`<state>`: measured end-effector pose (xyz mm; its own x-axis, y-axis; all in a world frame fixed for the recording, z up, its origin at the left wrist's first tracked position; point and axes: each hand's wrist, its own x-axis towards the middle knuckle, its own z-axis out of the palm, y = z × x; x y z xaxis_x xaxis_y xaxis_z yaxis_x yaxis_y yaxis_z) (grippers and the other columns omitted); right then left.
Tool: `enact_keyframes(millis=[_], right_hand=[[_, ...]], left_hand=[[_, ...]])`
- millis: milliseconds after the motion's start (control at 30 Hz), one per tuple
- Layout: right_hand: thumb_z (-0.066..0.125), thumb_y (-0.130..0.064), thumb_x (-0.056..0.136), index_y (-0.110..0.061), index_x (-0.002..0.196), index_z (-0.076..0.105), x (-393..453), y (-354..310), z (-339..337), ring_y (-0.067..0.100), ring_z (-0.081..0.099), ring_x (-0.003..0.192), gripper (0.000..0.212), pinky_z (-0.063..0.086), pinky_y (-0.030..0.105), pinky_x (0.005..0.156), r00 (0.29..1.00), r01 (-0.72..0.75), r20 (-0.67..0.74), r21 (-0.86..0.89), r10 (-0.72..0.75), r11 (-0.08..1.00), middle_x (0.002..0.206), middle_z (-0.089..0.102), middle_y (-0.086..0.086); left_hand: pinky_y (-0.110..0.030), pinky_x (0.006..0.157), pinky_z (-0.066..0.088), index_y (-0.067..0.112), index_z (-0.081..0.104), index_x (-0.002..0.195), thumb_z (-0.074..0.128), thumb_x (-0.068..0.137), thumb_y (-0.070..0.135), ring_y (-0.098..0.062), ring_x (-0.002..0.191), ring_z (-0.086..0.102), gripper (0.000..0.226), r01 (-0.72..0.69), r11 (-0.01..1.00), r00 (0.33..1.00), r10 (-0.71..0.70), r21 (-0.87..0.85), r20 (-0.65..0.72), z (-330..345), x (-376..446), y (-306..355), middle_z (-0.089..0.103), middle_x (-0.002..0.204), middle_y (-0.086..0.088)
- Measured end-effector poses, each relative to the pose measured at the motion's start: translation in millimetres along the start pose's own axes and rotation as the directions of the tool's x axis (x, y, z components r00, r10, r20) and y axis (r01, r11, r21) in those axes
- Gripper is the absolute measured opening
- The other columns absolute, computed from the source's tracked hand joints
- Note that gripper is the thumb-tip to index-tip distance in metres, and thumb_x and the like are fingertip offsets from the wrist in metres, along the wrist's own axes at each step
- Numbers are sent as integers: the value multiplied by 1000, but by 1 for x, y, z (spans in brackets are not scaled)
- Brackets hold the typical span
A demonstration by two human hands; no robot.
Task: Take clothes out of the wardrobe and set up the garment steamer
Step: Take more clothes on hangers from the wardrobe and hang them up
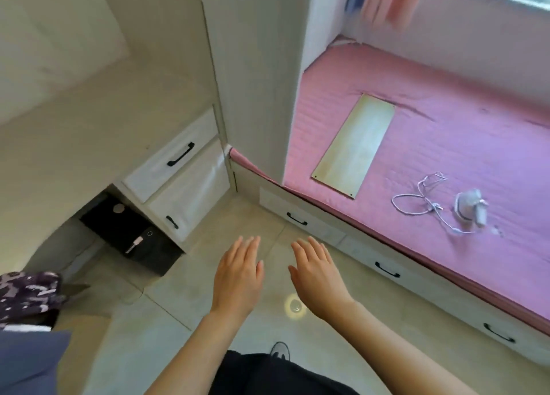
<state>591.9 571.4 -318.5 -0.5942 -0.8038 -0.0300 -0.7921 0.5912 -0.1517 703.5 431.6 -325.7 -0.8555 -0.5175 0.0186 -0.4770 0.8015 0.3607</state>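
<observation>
My left hand (238,275) and my right hand (317,272) are held out side by side over the tiled floor, palms down, fingers straight, holding nothing. A small grey handheld garment steamer (471,205) lies on the pink bed at the right, its grey cord (416,199) looped loosely to its left. The tall white wardrobe (256,67) stands ahead of my hands, its doors closed; no clothes from it are visible.
A pale wooden board (355,146) lies on the pink mattress (446,126). White drawers (387,271) with black handles run under the bed. A white drawer unit (178,171) and a black box (131,237) stand at left. Patterned fabric (26,293) sits at far left.
</observation>
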Motion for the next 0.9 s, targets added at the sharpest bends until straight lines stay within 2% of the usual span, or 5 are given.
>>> enact_keyframes(millis=[133,267,467,633,900], right_hand=[[60,-32,89,-4,133,49,-8,44,0,36,43,132,54,39,50,106,991,-132,3,4,132,991,138,52,15],[48,-33,94,-3,139,41,0,80,3,36,36,136,55,33,48,110,975,-218,42,-2,218,976,144,44,16],[63,-29,85,-1,130,52,39,123,-2,38,48,126,54,44,50,101,942,-334,27,7,334,942,131,57,15],[47,-28,88,0,132,51,97,155,-10,39,48,126,52,42,50,102,932,-361,8,15,361,932,131,56,16],[56,-20,86,-2,131,49,196,198,-37,39,49,122,49,44,48,100,923,-375,-71,49,378,926,127,56,15]], left_hand=[[-35,109,33,13,40,144,50,95,27,-22,142,31,52,-142,990,989,141,21,44,11,34,33,44,147,-4],[-38,105,39,12,44,141,54,93,25,-23,141,33,52,-214,977,973,211,19,90,22,71,53,47,145,-4],[-38,104,40,8,55,132,64,86,19,-25,134,43,48,-321,947,943,318,21,99,40,140,74,55,136,-6],[-37,107,34,10,54,132,66,85,19,-23,135,42,49,-374,927,921,370,11,120,42,212,88,54,137,-5],[-37,109,29,8,55,130,67,84,17,-28,130,48,49,-432,901,900,426,47,97,31,328,100,57,133,-10]])
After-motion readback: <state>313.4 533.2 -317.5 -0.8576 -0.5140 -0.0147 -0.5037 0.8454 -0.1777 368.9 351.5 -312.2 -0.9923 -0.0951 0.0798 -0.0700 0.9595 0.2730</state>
